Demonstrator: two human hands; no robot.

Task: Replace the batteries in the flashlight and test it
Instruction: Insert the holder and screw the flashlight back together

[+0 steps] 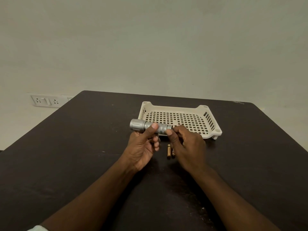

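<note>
Nearest to us, our two bare forearms reach forward over the dark table (66,147), and a scrap of pale sleeve (37,228) shows at the bottom left edge. Our left hand (141,150) is curled round the silver flashlight (150,127), thumb lying across the knurled barrel and the other fingers wrapped underneath, holding it level above the table with its wider head pointing left. Our right hand (186,145) meets the flashlight's right end, thumb and forefinger pinched together at the tail; we cannot tell whether they grip the tail cap or some small thing at the opening, since the fingertips cover that spot.

Between and below the hands, two gold-coloured batteries (169,152) lie side by side on the table, partly hidden by the right hand.

Just beyond the flashlight stands a cream plastic tray (215,129) with a perforated floor and slotted side walls, on short feet.

Past the table's far edge rises a plain pale wall (150,39), with a white socket panel (45,100) low on the left.
</note>
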